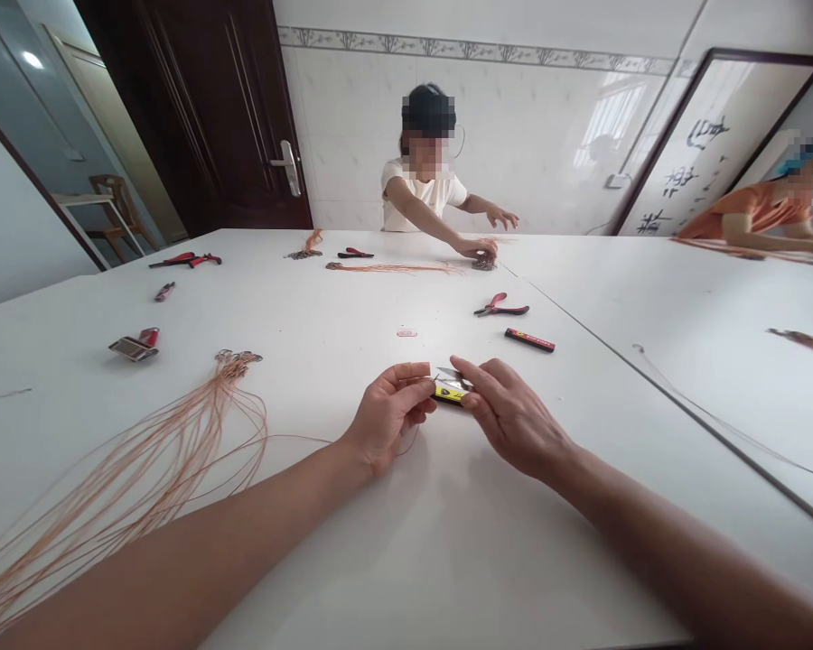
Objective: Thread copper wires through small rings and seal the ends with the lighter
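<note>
Near the table's front middle, my left hand [399, 399] is closed, thumb and forefinger pinching a thin cord whose tip is barely visible. A loop of that cord hangs below the palm, and a strand runs left behind the wrist. My right hand [511, 411] is closed around small snips [451, 372], their pointed metal blades reaching toward the left fingertips; its fingers hide the handles. Between the hands is a black-and-yellow object [451, 394], partly covered by fingers; I cannot tell whether it is held. Left of my hands lies a bundle of orange-brown cords [196, 433] with metal clasps.
Red-and-black pliers [501, 307] and a dark red-labelled bar [529, 339] lie beyond my right hand. More pliers [186, 260] and a small box [134, 348] are at left. Across the white table [325, 325], one person handles cords; another sits at far right.
</note>
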A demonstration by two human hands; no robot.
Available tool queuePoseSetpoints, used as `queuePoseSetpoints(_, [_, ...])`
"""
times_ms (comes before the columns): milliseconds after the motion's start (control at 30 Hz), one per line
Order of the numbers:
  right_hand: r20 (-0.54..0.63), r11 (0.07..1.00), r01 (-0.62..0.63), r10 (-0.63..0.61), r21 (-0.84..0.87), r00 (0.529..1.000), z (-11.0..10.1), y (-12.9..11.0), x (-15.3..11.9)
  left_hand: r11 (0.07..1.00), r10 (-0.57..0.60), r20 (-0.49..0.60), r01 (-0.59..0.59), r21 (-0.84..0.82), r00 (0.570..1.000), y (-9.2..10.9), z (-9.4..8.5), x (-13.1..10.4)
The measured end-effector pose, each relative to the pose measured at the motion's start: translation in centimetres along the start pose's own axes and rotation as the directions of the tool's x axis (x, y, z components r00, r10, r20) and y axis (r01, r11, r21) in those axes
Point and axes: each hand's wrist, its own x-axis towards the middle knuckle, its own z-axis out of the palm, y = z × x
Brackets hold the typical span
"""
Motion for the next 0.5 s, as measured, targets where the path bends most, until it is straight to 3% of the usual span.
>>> queuePoseSetpoints(133, [-0.018,0.997,-0.016,0.015,-0.075,1.0,0.87,-0.06,-0.14,0.998,-0.04,0.051,0.043,-0.046,0.998,0.04,-0.06,0.07])
queuePoseSetpoints(500, [0.027,0.997,-0.08,0.08,0.007,0.996,0.63,-0.08,0.22,0.998,-0.05,0.104,0.053,-0.025,0.993,0.12,-0.1,0.24])
